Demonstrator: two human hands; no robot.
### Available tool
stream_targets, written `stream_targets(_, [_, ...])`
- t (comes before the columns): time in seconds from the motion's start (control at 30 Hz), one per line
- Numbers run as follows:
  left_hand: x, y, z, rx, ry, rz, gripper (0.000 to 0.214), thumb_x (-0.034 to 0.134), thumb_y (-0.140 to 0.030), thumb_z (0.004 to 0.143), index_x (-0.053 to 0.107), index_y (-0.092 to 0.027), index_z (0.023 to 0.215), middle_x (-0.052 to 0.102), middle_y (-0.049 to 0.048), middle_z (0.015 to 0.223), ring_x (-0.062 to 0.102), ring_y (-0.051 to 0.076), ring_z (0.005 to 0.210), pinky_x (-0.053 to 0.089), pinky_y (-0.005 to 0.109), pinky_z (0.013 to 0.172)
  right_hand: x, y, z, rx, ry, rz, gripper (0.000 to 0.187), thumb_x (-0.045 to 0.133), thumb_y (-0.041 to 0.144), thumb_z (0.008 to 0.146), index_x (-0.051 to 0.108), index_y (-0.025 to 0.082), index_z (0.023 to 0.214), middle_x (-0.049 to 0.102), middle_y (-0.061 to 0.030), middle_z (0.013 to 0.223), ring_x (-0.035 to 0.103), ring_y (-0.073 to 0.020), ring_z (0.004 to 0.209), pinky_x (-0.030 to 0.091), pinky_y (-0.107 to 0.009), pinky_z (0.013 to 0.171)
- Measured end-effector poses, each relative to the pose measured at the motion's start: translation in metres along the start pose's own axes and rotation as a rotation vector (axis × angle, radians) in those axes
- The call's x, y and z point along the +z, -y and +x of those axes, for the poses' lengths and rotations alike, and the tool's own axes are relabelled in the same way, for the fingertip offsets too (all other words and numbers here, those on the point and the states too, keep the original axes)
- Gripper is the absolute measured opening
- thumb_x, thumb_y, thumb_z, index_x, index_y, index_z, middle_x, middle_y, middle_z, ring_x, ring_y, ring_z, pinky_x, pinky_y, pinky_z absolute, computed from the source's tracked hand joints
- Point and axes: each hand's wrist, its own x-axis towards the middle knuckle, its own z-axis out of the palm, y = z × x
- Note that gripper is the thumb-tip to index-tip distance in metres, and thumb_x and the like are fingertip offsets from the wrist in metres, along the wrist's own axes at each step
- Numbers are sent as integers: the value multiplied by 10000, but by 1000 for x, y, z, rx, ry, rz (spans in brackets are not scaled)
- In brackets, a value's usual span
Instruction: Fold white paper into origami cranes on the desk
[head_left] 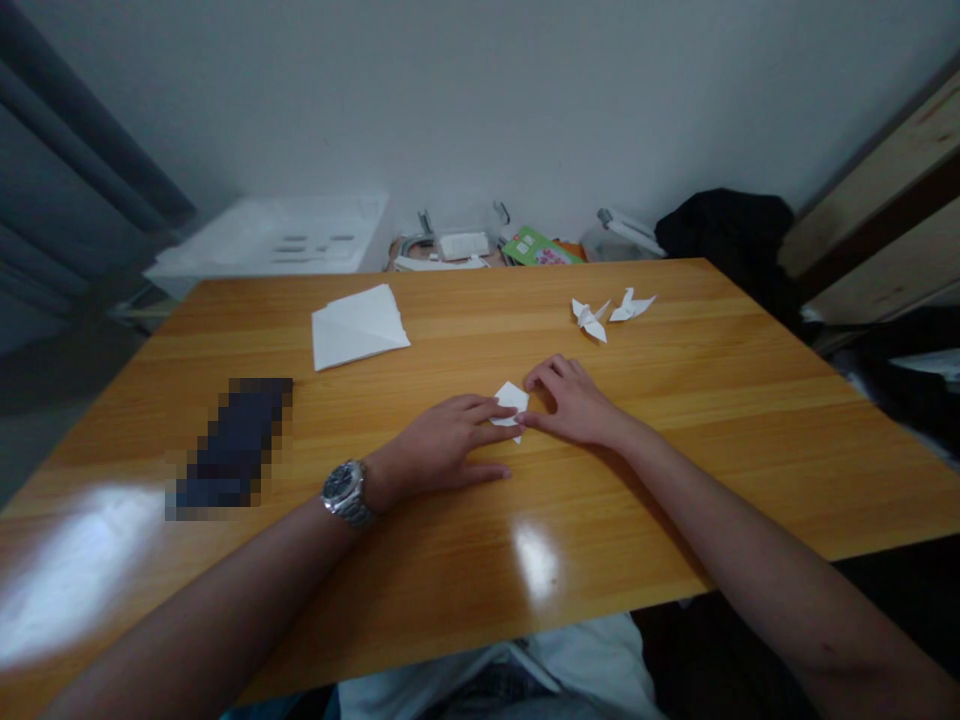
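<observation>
A small folded piece of white paper (511, 397) lies on the wooden table in front of me. My left hand (450, 440), with a metal watch on its wrist, rests flat with stretched fingers, and its fingertips lie on the paper's lower left part. At the paper's right edge is my right hand (574, 402), its fingers curved and its thumb apart from the forefinger. The right thumb tip touches the paper near the left fingertips. Part of the paper is hidden under the fingers.
Two white paper cranes, one (591, 320) beside another (631, 305), sit at the back right. A stack of white paper sheets (360, 328) lies back left, with a blurred dark object (236, 440) nearer. Behind the table stand a white bin (300, 235) and a green booklet (536, 247).
</observation>
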Motion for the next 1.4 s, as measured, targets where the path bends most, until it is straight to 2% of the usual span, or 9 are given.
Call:
stream_targets(0.2, [-3, 0, 0, 12, -6, -17, 506, 584, -519, 969, 564, -296, 1423, 510, 47, 1529, 480, 267, 1384, 367, 456, 1192, 2, -2, 4, 86, 29, -4, 405, 760, 526, 798, 613, 239, 1044, 551, -89, 1106, 534, -309, 1058, 446, -468, 961])
stream_targets(0.37, [-2, 1, -1, -5, 9, -14, 512, 568, -528, 975, 553, -304, 1436, 484, 36, 1552, 456, 264, 1411, 355, 452, 1204, 2, -6, 7, 119, 14, -15, 351, 710, 514, 840, 612, 231, 1024, 541, -96, 1081, 540, -303, 1025, 446, -455, 933])
stream_targets(0.57, [1, 2, -1, 0, 12, 1, 525, 553, -549, 976, 560, -286, 1431, 493, 56, 1545, 455, 268, 1413, 349, 454, 1205, 7, -10, 10, 139, -45, -52, 229, 605, 446, 930, 602, 223, 983, 546, -100, 1031, 542, -292, 998, 442, -433, 912])
stream_targets(0.87, [2, 3, -1, -3, 22, 13, 561, 531, -582, 975, 537, -287, 1453, 481, 51, 1554, 436, 276, 1426, 336, 452, 1212, 8, -9, 7, 112, -87, -60, 210, 524, 411, 985, 594, 214, 969, 565, -105, 1028, 545, -282, 1000, 437, -416, 907])
stream_targets(1.1, [-4, -1, -2, 31, 22, 5, 529, 541, -558, 977, 568, -286, 1429, 447, 70, 1576, 437, 294, 1417, 338, 472, 1207, 5, -9, 5, 96, -55, -74, 375, 692, 566, 846, 565, 225, 935, 542, -88, 1024, 531, -286, 972, 441, -410, 883])
stream_targets(1.4, [-12, -2, -4, 44, 56, -13, 441, 599, -520, 954, 644, -338, 1353, 432, 46, 1586, 418, 323, 1431, 342, 520, 1204, 5, -8, 5, 113, -48, -66, 375, 685, 579, 849, 567, 233, 931, 537, -84, 1020, 531, -285, 958, 446, -420, 879])
